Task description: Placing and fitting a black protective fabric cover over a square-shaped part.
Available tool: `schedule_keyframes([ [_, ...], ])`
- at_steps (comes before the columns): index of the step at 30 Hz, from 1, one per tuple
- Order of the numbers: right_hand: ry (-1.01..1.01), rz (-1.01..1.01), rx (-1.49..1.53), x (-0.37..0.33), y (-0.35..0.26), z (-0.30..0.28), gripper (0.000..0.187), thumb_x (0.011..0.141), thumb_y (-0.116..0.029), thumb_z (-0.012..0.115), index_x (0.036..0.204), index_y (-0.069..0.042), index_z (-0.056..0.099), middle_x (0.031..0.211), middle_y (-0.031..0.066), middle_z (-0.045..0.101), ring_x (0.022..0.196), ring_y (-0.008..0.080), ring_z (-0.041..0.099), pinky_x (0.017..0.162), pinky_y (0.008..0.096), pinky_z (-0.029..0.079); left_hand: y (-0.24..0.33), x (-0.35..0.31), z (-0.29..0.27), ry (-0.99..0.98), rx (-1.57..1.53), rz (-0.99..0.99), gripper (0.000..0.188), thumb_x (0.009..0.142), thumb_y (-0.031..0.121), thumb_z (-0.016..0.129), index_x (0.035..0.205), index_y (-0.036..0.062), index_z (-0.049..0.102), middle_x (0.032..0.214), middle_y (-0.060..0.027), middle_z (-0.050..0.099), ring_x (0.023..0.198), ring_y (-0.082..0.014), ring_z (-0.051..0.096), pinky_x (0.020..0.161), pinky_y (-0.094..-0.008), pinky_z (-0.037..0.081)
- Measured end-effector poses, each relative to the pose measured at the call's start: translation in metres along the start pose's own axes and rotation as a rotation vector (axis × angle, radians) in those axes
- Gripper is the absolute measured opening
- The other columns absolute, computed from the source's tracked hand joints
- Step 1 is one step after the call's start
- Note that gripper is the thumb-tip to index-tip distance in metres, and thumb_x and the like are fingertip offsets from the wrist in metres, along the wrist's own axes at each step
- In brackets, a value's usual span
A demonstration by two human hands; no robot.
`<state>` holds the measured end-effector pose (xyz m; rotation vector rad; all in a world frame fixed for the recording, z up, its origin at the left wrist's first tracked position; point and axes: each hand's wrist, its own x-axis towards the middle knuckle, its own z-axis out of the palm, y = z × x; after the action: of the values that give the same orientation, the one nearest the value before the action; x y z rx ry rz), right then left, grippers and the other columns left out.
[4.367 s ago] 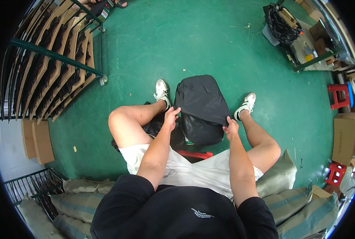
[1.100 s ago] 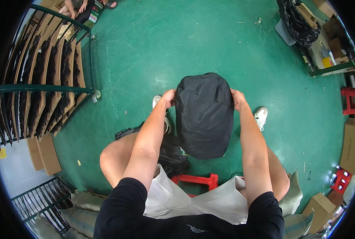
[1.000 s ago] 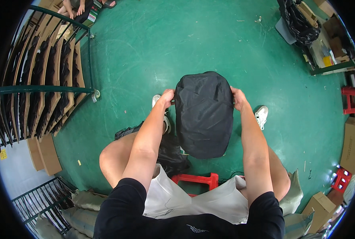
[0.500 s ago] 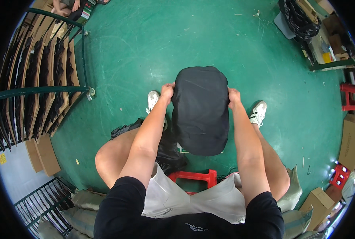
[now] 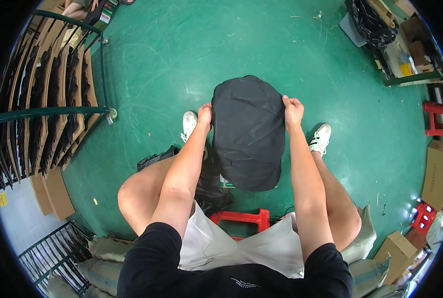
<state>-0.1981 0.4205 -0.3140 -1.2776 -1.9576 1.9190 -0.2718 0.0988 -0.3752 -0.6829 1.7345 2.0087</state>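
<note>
Left hand [image 5: 205, 115] and right hand [image 5: 294, 111] pinch the black cover [image 5: 249, 134], spread between them; nearer the body, a box [image 5: 225, 183] corner is uncovered

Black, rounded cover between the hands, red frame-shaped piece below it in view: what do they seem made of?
The black, rounded fabric cover seems to be thin synthetic cloth, mostly matte: fine creases cross its surface; a coating is possible. The red, frame-shaped piece looks like smooth moulded plastic, judging by even colour and sheen.
</note>
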Motion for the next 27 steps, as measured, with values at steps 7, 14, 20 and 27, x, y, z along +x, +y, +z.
schedule_keyframes([
  [7, 0.163, 0.101, -0.092, -0.009, 0.059, -0.029, 0.029, 0.093, -0.028, 0.066, 0.086, 0.0, 0.062, 0.078, 0.0045, 0.06, 0.073, 0.0141, 0.051, 0.07, 0.0331, 0.045, 0.053, -0.023, 0.044, -0.033, 0.009, 0.165, 0.027, 0.091, 0.027, 0.068, 0.094, 0.0007, 0.065, 0.086, -0.0046, 0.065, 0.078, -0.0132, 0.058, 0.072, -0.0293, 0.047],
  [14, 0.052, 0.326, 0.066, -0.024, 0.085, -0.029, 0.031, 0.092, -0.03, 0.067, 0.088, 0.0, 0.063, 0.081, 0.0051, 0.063, 0.075, 0.0148, 0.054, 0.07, 0.0328, 0.046, 0.039, -0.016, 0.035, 0.079, 0.255, -0.01, 0.028, 0.092, 0.027, 0.067, 0.089, -0.0016, 0.067, 0.084, -0.0067, 0.066, 0.075, -0.0141, 0.057, 0.071, -0.0302, 0.047],
  [20, 0.092, 0.225, -0.119, -0.026, 0.082, -0.018, 0.035, 0.091, -0.033, 0.068, 0.087, 0.002, 0.065, 0.078, 0.0087, 0.064, 0.074, 0.0165, 0.056, 0.072, 0.0351, 0.047, -0.012, 0.006, 0.006, 0.126, 0.313, -0.014, 0.031, 0.093, 0.029, 0.066, 0.088, -0.002, 0.068, 0.081, -0.0078, 0.066, 0.072, -0.0147, 0.058, 0.068, -0.0313, 0.047],
  [27, 0.146, 0.044, -0.333, -0.031, 0.069, -0.015, 0.041, 0.092, -0.037, 0.065, 0.089, 0.004, 0.065, 0.08, 0.0132, 0.066, 0.078, 0.0205, 0.06, 0.076, 0.038, 0.048, -0.017, -0.005, 0.01, 0.157, 0.366, 0.033, 0.041, 0.095, 0.037, 0.061, 0.091, -0.004, 0.068, 0.082, -0.0088, 0.066, 0.074, -0.017, 0.057, 0.073, -0.0332, 0.046],
])
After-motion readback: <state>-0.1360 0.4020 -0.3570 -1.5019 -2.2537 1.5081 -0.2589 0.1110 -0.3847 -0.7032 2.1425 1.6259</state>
